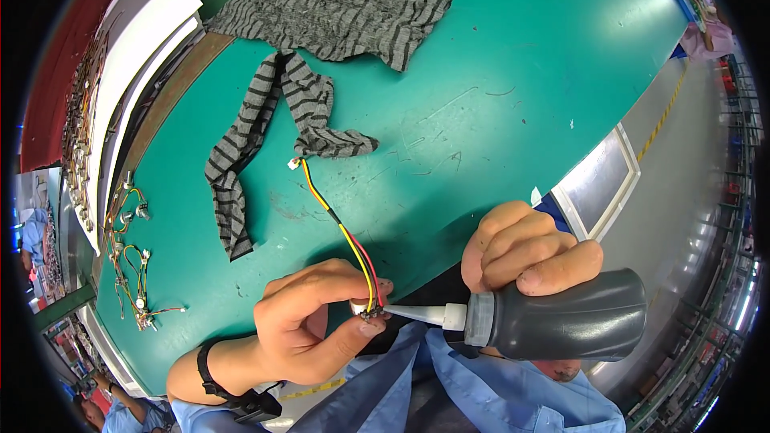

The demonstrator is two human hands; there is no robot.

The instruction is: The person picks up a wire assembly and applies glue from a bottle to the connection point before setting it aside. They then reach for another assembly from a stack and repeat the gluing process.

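My left hand is closed, pinching a small round component between thumb and forefinger. Red, yellow and black wires rise from the component to a white plug over the table. My right hand wraps round a dark grey squeeze bottle, which lies on its side in the grip. The bottle's tapered white nozzle points left, its tip at the component's wire end. Whether the tip touches it I cannot tell.
On the green table lie a striped grey cloth and a striped sleeve-like piece. Several wired components lie at the left. White panels stand at the far left; a white-framed panel is beyond the right edge.
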